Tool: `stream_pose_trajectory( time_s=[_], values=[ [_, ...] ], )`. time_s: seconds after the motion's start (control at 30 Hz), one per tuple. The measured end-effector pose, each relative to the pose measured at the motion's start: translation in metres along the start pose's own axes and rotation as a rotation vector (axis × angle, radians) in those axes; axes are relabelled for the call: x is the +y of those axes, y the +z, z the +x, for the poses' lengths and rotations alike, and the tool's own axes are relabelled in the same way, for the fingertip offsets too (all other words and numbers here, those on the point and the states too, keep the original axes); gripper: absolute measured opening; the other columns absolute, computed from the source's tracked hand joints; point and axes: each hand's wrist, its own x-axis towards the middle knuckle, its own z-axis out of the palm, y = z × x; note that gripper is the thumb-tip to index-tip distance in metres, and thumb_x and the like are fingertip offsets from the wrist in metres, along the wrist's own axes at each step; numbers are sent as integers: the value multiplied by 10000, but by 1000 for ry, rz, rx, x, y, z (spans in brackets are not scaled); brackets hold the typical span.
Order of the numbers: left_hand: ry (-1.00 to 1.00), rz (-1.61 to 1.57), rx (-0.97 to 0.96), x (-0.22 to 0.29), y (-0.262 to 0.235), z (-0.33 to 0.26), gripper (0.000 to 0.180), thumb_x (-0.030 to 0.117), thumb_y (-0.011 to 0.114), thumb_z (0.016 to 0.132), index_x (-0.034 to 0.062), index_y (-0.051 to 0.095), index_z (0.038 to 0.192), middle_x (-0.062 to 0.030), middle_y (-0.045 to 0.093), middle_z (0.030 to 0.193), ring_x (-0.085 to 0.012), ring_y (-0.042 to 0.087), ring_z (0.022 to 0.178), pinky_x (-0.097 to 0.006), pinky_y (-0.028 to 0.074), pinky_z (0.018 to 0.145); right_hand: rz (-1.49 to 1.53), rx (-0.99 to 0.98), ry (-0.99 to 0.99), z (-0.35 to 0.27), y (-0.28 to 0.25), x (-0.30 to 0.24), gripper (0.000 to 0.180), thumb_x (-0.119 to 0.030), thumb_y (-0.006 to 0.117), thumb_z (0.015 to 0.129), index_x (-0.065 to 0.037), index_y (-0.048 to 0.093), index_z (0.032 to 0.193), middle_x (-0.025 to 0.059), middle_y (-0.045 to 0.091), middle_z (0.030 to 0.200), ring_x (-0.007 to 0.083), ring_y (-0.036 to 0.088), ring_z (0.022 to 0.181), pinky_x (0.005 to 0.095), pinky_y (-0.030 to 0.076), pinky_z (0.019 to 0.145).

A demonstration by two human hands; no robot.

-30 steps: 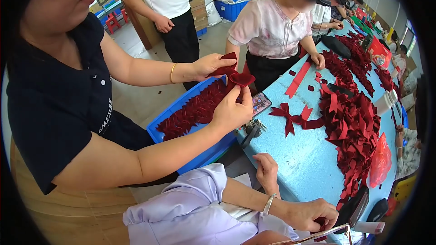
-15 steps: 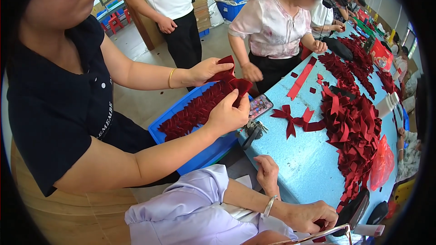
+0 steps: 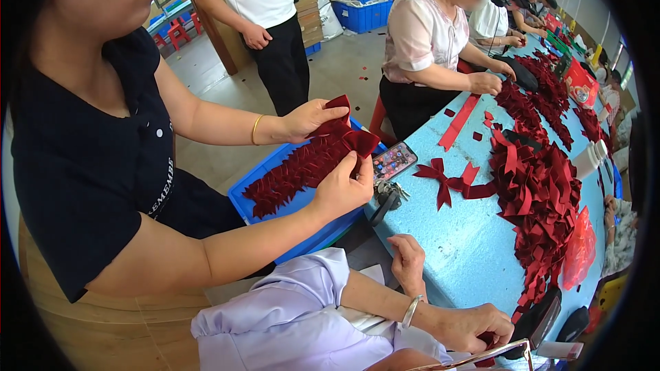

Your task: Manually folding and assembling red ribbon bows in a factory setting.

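At the lower edge of the view, the left hand (image 3: 409, 264) lies flat on the rim of the light blue surface (image 3: 467, 247), with the fingers loose and holding nothing. The right hand (image 3: 474, 326) rests just beside it, lower on the same rim, and its fingers are curled. A small bit of dark red shows under it, but I cannot tell if the grip is closed on it. The pile of dark red ribbon pieces (image 3: 540, 199) lies on the surface near the right hand and runs along it toward the far end. Two finished red bows (image 3: 447, 178) lie apart from the pile, near a phone (image 3: 394, 160) and a bunch of keys (image 3: 388, 196). To the left, a person in a dark shirt holds a dark red bow (image 3: 347, 139) with both hands above a blue tray (image 3: 275, 178) full of such bows.
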Motion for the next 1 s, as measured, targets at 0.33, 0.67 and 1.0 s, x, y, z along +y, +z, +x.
stream_pose_trajectory(
  time_s=[0.33, 0.67, 1.0],
  values=[
    [10, 17, 3, 3, 1, 1, 139, -52, 610, 627, -24, 514, 724, -79, 513, 711, -168, 508, 638, -298, 363, 541, 18, -42, 42, -1, -1, 2, 299, 146, 525, 653, 3, 627, 895, 154, 638, 874, 316, 631, 756, 361, 512, 652],
    [14, 81, 7, 8, -2, 2, 197, 65, 702, 698, -15, 524, 720, -78, 505, 684, -163, 499, 619, -302, 355, 535, 22, -32, 29, 0, -2, -3, 318, 179, 488, 658, 9, 626, 890, 149, 632, 857, 283, 626, 711, 333, 512, 621],
    [202, 189, -44, 0, -4, 4, 137, 93, 670, 751, -1, 571, 759, -78, 527, 724, -173, 515, 678, -308, 368, 590, 38, -17, 21, 1, 2, 0, 289, 141, 532, 655, 4, 633, 888, 160, 637, 853, 325, 624, 738, 375, 506, 639]
  ],
)
